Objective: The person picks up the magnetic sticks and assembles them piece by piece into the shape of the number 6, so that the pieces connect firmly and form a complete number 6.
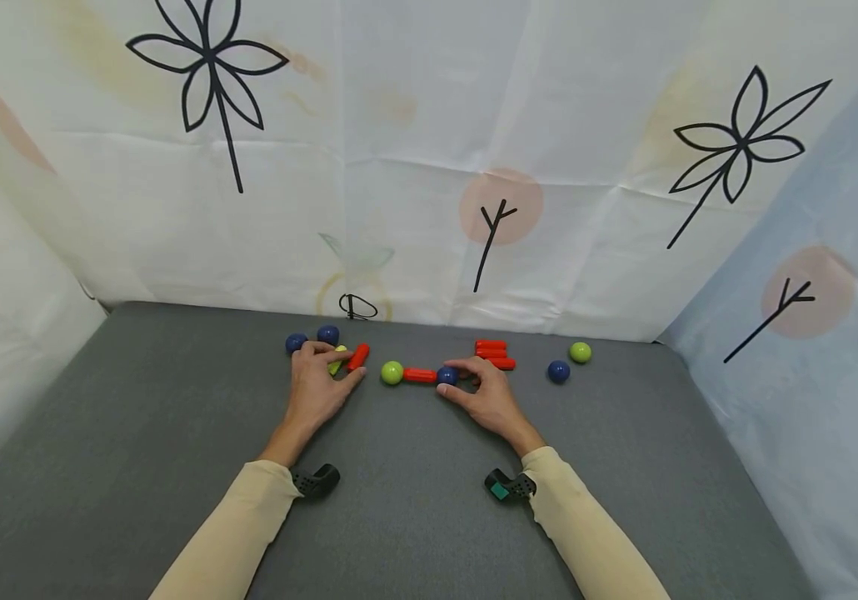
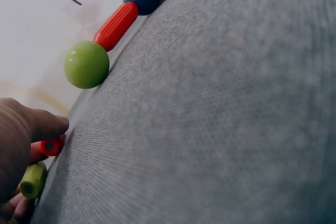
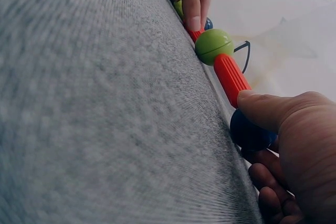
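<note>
Shows, in the head view, a blue ball (image 1: pixel 446 376) held between thumb and curled fingers of the right hand (image 1: pixel 491 402), just right of centre, touching a red rod (image 1: pixel 420 376) abutting a green ball (image 1: pixel 391 372). Shows the left hand (image 1: pixel 315 396) partly bent around a second red rod (image 1: pixel 358 357), left of centre; cannot tell whether pinched.

Your ball (image 1: pixel 446 377): navy | rod (image 1: pixel 420 376): red | second ball (image 1: pixel 392 372): green | your sleeves (image 1: pixel 237 525): cream | tabletop (image 1: pixel 384 517): grey | backdrop (image 1: pixel 414 100): white, black-outlined flowers (image 1: pixel 208 56)

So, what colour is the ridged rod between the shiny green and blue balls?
The ridged rod is red; best view: left wrist.
</note>
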`<state>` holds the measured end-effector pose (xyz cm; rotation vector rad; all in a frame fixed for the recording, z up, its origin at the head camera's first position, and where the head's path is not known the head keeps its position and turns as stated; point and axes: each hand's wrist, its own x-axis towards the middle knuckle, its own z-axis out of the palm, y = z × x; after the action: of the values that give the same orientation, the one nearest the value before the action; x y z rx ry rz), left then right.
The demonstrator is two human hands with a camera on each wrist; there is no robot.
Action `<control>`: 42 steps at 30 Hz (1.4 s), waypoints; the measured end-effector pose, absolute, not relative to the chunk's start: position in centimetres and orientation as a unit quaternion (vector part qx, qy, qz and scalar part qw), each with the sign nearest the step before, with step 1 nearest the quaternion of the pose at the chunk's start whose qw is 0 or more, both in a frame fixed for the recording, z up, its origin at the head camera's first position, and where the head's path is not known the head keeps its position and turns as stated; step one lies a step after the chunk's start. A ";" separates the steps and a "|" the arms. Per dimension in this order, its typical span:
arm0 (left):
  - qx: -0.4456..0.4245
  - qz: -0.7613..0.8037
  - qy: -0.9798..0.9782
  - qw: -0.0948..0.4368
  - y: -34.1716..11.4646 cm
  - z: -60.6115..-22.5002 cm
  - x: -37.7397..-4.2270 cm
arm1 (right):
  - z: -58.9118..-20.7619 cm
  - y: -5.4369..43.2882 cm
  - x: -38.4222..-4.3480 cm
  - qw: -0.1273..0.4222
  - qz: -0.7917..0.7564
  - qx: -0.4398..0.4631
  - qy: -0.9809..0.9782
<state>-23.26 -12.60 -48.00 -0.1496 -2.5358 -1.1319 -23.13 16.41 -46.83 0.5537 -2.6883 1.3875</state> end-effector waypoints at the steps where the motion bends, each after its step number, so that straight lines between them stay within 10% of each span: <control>1: -0.054 -0.396 -0.898 0.183 -12.6 -48.0 -23.3 | -46.8 16.4 -23.1 0.033 0.451 0.180 -0.874; 42: -0.076 -0.486 -0.850 0.191 -9.6 -47.0 -20.1 | -47.3 16.1 -23.2 0.082 0.447 0.143 -0.879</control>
<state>-20.07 -9.61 -46.99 -0.2140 -2.3865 -1.3652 -23.19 16.10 -47.26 0.4265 -2.6263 1.3364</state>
